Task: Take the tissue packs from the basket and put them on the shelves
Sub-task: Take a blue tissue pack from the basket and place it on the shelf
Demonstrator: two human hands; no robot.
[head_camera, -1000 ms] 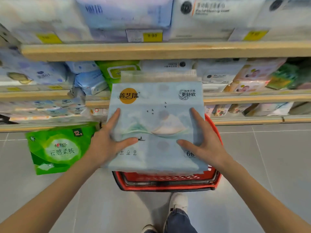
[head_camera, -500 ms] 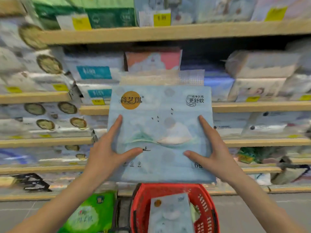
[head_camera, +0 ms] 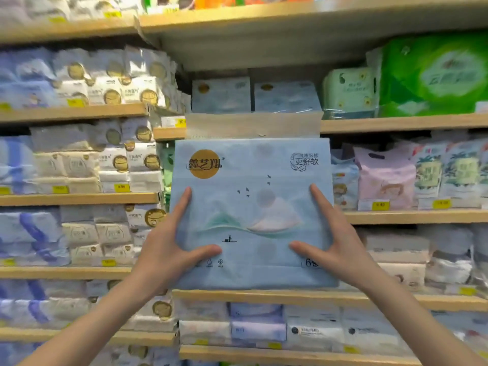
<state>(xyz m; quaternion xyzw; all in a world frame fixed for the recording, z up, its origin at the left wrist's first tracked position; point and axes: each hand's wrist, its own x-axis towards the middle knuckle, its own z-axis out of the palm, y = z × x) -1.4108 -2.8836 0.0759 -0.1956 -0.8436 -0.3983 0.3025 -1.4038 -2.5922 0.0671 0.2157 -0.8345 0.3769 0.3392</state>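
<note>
Head view: left hand (head_camera: 169, 249), right hand (head_camera: 340, 247) raised, fingers (head_camera: 183, 204) spread, gripping tissue pack (head_camera: 250, 207).

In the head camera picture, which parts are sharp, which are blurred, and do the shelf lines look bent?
Head view: the blue tissue pack between left hand and right hand is sharp, its print readable; the green pack at upper right and the packs at far left are smeared; the shelf boards bow slightly toward the edges; light is even, no glare.
</note>
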